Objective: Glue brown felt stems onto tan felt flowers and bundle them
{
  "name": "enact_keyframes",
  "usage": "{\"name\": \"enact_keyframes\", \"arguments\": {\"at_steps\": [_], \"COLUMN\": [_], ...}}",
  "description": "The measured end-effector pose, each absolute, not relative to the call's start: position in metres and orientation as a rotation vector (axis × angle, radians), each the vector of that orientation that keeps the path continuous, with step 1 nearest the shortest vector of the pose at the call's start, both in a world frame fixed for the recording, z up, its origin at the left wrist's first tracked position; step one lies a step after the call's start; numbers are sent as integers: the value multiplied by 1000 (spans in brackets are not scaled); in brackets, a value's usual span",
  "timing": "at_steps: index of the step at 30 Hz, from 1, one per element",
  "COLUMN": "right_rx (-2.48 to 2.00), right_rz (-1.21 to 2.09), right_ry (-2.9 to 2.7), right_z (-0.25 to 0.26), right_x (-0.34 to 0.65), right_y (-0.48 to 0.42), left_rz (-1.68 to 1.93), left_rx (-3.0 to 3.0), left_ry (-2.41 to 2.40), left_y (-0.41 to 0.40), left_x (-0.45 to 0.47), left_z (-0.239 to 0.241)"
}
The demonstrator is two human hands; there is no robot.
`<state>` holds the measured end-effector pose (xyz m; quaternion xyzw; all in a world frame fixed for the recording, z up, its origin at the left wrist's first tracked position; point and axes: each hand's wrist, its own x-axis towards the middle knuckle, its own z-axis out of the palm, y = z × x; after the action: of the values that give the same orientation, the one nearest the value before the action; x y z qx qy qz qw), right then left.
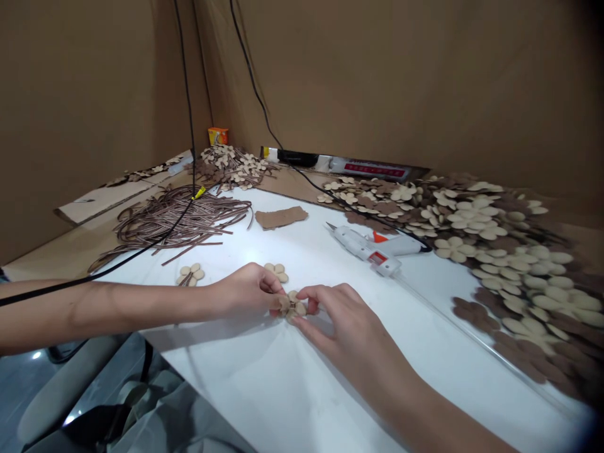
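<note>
Between my two hands, just above or on the white board, is a small beige flower cutout [293,307] with rounded petals and something thin and brown at its centre. My left hand [252,292] pinches its left petals between thumb and fingers. On the other side, my right hand [333,314] has thumb and forefinger closed on the right petals. A second beige flower [276,272] lies just beyond my fingers. Farther left rests another beige flower [190,274] with a short brown cord piece across it.
A white glue gun [363,245] with a long clear glue stick lies right of centre. Brown cords [179,217] are heaped at left. Piles of beige and brown flowers [476,220] cover the right side. A cardboard scrap [282,218] lies mid-board; a black cable [257,94] hangs across.
</note>
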<state>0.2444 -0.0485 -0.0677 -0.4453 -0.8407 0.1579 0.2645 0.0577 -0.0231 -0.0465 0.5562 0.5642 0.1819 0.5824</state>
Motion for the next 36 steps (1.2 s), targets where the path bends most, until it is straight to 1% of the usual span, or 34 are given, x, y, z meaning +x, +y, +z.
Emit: {"name": "enact_keyframes", "arguments": {"at_steps": [14,24,36], "right_rx": [-886,-778,-646], "right_rz": [362,-42,-230], "right_ry": [-2329,-2434,-2501], "right_z": [-76,-74,-68], "right_x": [254,257,254], "right_y": [-41,-42,-43], "left_rz": [340,328,244], "left_rx": [1326,1339,1385], "left_ry": [1383,1392,1417], "left_y": [-21,-23,-20], "left_x": [59,61,62], "left_z": [-46,-39,-37]}}
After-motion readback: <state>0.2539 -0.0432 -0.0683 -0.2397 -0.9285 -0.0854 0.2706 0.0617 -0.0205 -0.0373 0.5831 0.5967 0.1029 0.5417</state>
